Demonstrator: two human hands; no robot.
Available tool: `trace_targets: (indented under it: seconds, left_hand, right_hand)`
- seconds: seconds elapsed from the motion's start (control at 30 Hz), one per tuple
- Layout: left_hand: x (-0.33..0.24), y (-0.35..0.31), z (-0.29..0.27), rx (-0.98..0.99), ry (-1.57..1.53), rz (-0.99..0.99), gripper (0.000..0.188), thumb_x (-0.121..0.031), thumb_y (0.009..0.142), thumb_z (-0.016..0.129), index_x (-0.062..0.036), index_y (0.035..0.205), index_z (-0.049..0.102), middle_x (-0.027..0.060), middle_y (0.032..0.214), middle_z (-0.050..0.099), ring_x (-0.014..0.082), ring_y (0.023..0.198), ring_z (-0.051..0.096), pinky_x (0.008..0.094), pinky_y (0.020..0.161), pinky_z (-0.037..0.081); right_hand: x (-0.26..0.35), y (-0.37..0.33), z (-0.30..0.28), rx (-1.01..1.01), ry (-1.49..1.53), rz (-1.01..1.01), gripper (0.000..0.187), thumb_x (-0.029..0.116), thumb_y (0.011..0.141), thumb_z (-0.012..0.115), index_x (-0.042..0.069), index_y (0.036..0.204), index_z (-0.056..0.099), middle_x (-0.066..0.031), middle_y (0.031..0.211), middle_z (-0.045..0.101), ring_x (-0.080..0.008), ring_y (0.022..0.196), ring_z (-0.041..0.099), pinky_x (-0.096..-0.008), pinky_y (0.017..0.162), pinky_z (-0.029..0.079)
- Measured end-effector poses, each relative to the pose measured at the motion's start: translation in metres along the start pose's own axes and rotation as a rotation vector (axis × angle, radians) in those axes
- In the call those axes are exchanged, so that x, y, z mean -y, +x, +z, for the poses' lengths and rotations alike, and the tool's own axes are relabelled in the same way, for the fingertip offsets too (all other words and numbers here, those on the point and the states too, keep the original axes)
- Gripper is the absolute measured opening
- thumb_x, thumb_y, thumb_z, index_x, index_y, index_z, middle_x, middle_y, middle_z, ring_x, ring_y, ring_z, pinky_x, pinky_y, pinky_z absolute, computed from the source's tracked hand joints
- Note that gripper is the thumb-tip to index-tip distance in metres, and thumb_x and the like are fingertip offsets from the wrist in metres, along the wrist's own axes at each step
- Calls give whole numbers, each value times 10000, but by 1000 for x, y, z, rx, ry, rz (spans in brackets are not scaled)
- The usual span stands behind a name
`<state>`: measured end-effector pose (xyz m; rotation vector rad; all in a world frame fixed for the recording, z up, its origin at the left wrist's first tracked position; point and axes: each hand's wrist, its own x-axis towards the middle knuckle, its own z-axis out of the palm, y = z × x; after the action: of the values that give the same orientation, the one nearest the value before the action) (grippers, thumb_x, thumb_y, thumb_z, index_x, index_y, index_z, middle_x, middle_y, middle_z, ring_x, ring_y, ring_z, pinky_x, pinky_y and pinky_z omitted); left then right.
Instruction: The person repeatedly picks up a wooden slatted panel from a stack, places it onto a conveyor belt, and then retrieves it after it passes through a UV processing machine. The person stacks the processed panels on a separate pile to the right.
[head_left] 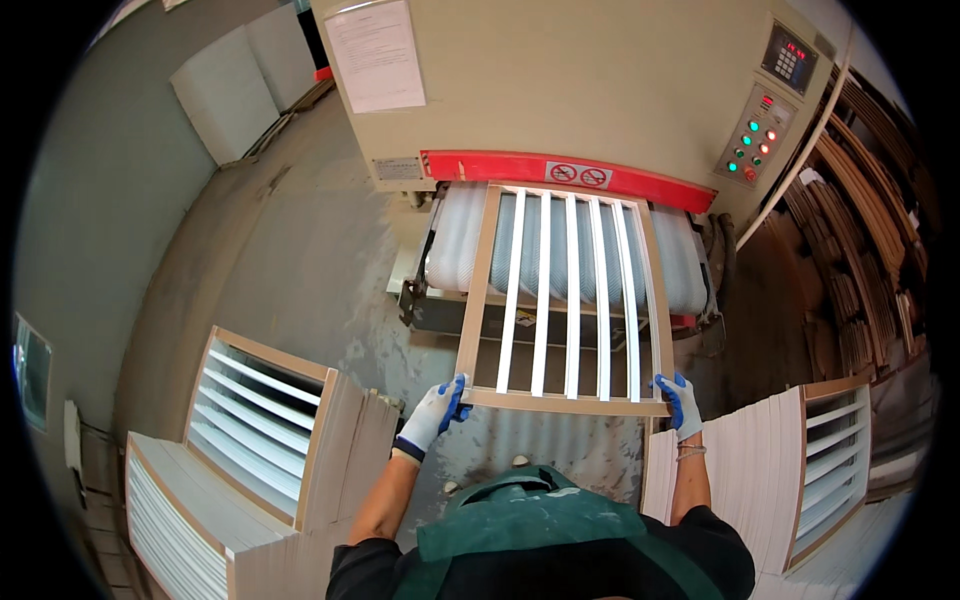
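Observation:
Between my hands is a slatted frame (560, 403), with a tan border and several white slats running away from me. Its far end rests on the conveyor belt (455, 255) at the mouth of a large beige machine (600, 80), beneath a red bar. The near end sticks out past the belt toward me. My left hand (432, 412), in a white and blue work glove, is closed around the near left corner. At the near right corner my right hand (682, 404), gloved the same way, grips the frame's edge. Parts of the fingers are hidden behind the frame.
Stacked slatted frames stand on the left (255, 420) and the right (830, 470), close to my arms. A control panel (760, 135) with lit buttons is at the machine's right. Stacked brown boards (850, 210) line the far right; pale panels (228, 90) lean against the left wall.

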<state>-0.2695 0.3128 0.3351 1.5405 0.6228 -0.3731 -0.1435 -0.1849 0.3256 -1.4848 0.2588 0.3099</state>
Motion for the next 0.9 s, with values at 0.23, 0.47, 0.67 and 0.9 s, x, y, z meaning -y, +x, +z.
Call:
trace_targets:
  seconds: [0.23,0.47,0.67,0.9]
  left_hand:
    - [-4,8,0,69,230,384,457,-370,1099,399,45,1204,559,169,984,674,233,843,720,348,722,602]
    - [22,14,-8,6,542,529,425,-334,1101,360,37,1088,568,149,900,648,224,845,709,338,698,590]
    - [36,-17,-3,-81,732,736,350,-291,1080,406,-3,970,569,166,781,593,330,701,628,421,701,526]
    - [62,-54,3,8,310,322,391,-316,1078,417,10,907,548,186,800,596,350,765,626,431,714,495]
  right_hand:
    - [8,13,-1,58,-2,-3,248,200,921,713,53,1116,673,-6,918,691,-104,742,642,-262,685,549]
    - [25,-10,30,-113,-188,41,212,219,890,745,67,1013,664,-8,793,626,-128,608,577,-304,559,541]
    - [-2,-27,11,-208,-307,33,203,109,849,762,38,996,642,-37,777,656,-130,549,602,-286,476,501]
    - [-16,-74,6,-292,-331,85,160,93,832,773,29,913,650,-41,725,653,-117,541,603,-276,469,465]
